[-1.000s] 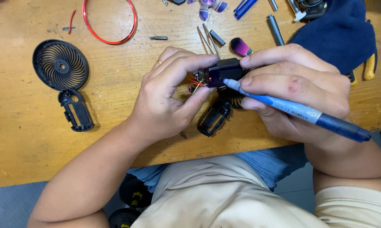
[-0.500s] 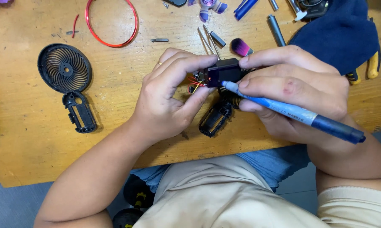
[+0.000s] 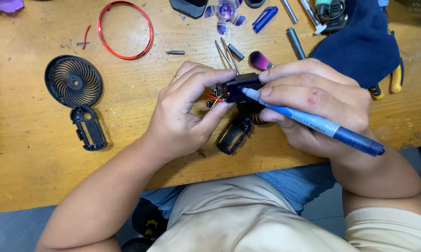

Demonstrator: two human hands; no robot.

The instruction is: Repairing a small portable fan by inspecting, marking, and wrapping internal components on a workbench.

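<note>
The blue marker pen lies slanted, tip up-left against the small black module, rear end down-right. The right hand clasps the pen; the left hand pinches the module, red wires showing, above the bench.

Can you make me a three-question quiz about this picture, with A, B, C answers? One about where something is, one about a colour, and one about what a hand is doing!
1. Where is the round black fan grille?
A. On the table, left of the hands
B. On the blue cloth
C. Inside the red ring

2. What colour is the pen?
A. Green
B. Blue
C. Yellow

3. What is the left hand doing?
A. Lying flat
B. Pinching the small black part
C. Holding pliers

Answers:
1 A: the fan grille lies left of both hands.
2 B: the pen in the right hand is blue.
3 B: the left hand fingers grip the small black part.
</note>
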